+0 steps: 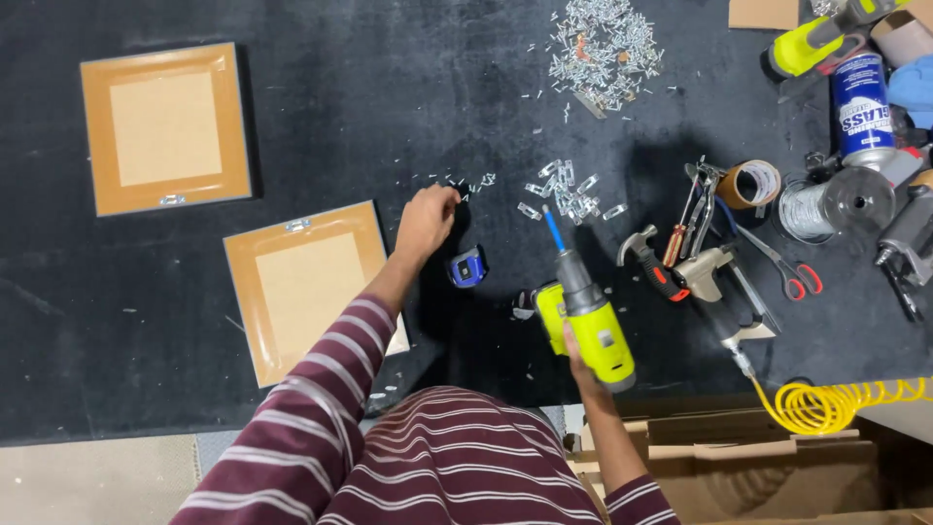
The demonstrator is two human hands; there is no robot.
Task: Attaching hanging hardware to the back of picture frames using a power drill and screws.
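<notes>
Just above the blue tape measure point(467, 266), the left hand point(426, 220) has its fingers pinched together on small metal clips point(465, 184) scattered on the black mat point(389, 107) (what it has hold of, if anything, I cannot tell). Right of the tape measure, the right hand point(583, 365) is wrapped tight around a yellow-green drill point(588, 316), bit pointing away toward a second cluster of clips point(569, 194); left of the tape measure lies a wooden frame point(301, 287), face down.

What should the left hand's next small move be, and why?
Probably close the fingertips on one small screw and lift it. The left hand is already pinched down among the scattered screws on the black mat, while the right hand holds the yellow-green drill up, bit free.
</notes>
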